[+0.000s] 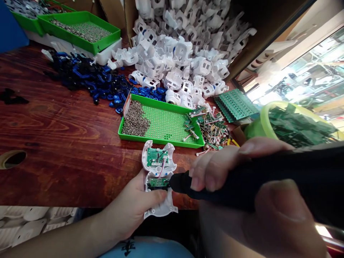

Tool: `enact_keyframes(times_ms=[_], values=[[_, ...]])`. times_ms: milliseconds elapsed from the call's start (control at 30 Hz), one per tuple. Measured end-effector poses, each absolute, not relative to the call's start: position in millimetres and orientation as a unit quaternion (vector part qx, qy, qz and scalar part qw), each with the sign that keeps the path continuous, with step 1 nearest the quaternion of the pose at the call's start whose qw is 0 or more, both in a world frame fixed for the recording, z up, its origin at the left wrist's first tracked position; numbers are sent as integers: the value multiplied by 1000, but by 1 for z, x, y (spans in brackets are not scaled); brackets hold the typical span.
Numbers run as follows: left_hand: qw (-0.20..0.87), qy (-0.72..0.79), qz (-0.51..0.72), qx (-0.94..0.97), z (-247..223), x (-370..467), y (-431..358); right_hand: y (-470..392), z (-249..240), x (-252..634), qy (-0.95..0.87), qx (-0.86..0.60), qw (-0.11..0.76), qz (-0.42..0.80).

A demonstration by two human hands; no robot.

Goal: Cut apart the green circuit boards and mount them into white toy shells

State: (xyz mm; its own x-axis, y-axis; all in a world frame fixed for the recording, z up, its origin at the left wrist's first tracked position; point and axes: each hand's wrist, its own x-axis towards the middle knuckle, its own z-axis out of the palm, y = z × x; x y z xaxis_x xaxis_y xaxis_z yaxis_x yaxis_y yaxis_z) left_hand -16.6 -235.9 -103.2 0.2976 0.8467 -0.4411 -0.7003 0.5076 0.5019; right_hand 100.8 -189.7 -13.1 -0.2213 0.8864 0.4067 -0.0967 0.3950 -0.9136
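Note:
My left hand (139,200) holds an opened white plastic housing (162,208) at the table's front edge, thumb pressed over its lower half. The upper half carries a green circuit board (153,157); red and white wires run from it to a narrow green board (158,182) in the lower half. My right hand (242,179) is wrapped round a thick black power screwdriver (228,193), which lies nearly level. Its tip meets the right side of the lower half, beside the narrow board; the exact contact point is hidden.
Behind the housing lies a green tray (163,141) of small screws. Beyond are piled white shells (172,57) and blue-black parts (94,77). At right are wired boards (215,129), stacked green panels (236,104) and a yellow-green bucket (258,122). A round hole (13,158) pierces the table's left.

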Motion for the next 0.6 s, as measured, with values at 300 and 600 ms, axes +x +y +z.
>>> enact_keyframes(times_ms=[300, 600], values=[[791, 338, 499, 107, -96, -14, -235, -196, -14, 85, -613, -315, 588, 422], [796, 339, 490, 103, -102, -17, -236, -195, -28, 99, -601, -281, 571, 482]])
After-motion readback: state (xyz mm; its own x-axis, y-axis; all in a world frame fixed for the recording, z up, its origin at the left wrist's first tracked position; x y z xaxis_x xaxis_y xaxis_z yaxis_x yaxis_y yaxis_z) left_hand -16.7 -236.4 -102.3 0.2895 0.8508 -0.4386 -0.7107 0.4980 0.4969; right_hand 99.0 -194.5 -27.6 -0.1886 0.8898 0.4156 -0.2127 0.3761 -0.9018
